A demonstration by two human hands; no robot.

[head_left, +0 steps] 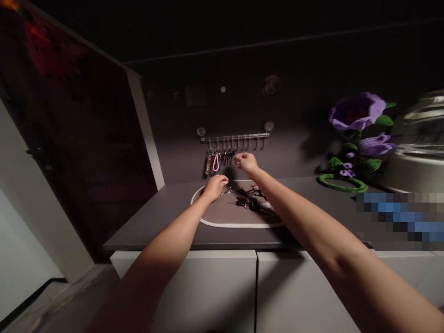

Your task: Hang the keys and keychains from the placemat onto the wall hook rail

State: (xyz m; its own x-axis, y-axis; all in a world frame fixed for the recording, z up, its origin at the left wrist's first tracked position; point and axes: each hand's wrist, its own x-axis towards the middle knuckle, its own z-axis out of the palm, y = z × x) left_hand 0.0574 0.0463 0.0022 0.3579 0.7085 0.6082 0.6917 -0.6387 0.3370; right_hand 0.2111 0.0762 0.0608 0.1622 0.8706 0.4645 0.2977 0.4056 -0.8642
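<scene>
Left hand, its grip unclear, lies just beside the keys at centre; right hand, fingers loose and empty, hovers below the hanging keys.

Keys on the mat are too small to tell apart; a pixelated patch hides the table's right end.

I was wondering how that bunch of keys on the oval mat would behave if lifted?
The keys likely feel heavy for their size, being metal, and floppy, swinging loosely on their ring. They seem unlikely to roll.
</scene>
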